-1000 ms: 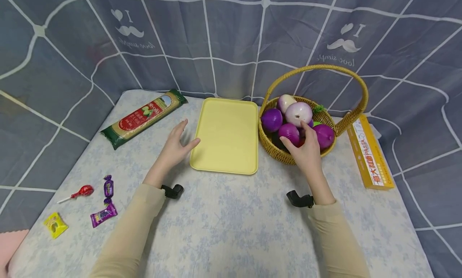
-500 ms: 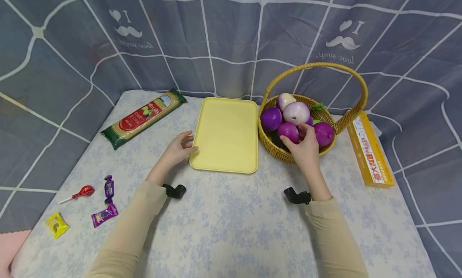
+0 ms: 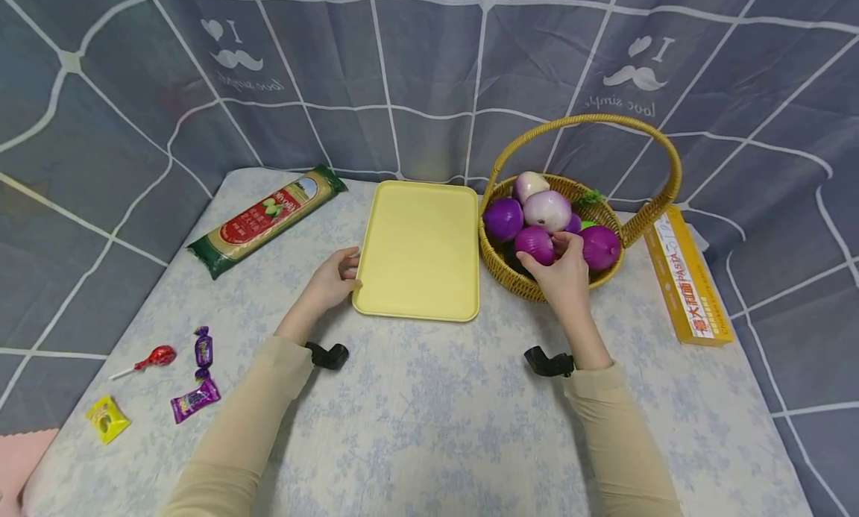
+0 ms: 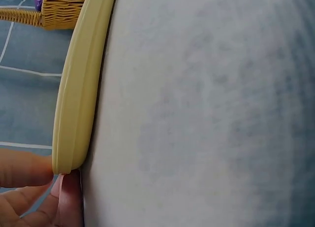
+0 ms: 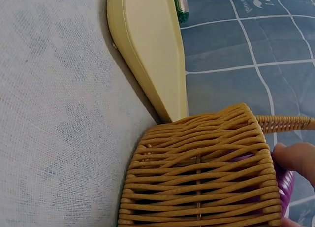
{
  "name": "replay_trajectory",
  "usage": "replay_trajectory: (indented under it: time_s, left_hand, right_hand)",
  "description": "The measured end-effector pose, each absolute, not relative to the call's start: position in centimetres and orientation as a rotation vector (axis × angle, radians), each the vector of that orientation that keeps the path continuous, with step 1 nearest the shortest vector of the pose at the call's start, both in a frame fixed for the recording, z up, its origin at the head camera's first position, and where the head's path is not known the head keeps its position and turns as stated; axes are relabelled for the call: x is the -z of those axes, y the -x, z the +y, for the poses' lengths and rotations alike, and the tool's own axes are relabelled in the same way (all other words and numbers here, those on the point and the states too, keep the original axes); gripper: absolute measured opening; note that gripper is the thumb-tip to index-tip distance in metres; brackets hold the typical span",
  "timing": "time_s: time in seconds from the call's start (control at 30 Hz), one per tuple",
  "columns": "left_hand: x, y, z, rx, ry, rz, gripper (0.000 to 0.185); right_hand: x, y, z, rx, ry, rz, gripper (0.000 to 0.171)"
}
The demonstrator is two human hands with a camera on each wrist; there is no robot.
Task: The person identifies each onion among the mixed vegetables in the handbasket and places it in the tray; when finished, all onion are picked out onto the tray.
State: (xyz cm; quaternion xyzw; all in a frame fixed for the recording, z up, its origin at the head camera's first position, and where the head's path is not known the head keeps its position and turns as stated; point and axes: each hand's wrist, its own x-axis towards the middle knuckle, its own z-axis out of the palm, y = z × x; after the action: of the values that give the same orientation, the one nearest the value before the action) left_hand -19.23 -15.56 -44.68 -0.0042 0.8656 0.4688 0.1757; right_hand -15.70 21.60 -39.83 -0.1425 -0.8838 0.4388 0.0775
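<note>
My right hand (image 3: 566, 278) reaches into the wicker basket (image 3: 520, 284) at the right of centre in the head view, my fingers curled round a purple onion (image 3: 535, 244) at the basket's near side. Around it lie another purple onion (image 3: 502, 218) to the left, a pale onion (image 3: 546, 210) above, and a purple one (image 3: 600, 247) to the right. In the right wrist view only a fingertip (image 5: 295, 158) shows, against the purple past the woven wall (image 5: 197, 182).

My left hand (image 3: 332, 282) sits at the near left corner of the yellow tray (image 3: 419, 248), which lies flat on the table (image 3: 429, 412) just left of the basket. My fingers (image 4: 24, 168) are bent round the tray's rim (image 4: 74, 104), pinching the corner.

A spaghetti packet (image 3: 268, 218) lies in the upper left of the table, a yellow pasta box (image 3: 686, 278) on the right, and a lollipop (image 3: 150, 359) with wrapped sweets (image 3: 194, 398) at the lower left.
</note>
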Motion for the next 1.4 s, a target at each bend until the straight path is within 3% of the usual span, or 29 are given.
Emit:
replay_trajectory:
  time_s: [0.93,1.4]
  left_hand:
    - [45.4,16.3,-17.3,-1.342,-0.004,2.46,0.065]
    - [45.4,16.3,-17.2,-1.336,0.008,2.46,0.063]
  right_hand:
    - [38.6,14.0,20.7,-1.462,0.385,-2.508,0.072]
    - [38.2,15.3,16.4,-1.719,0.118,-2.476,0.076]
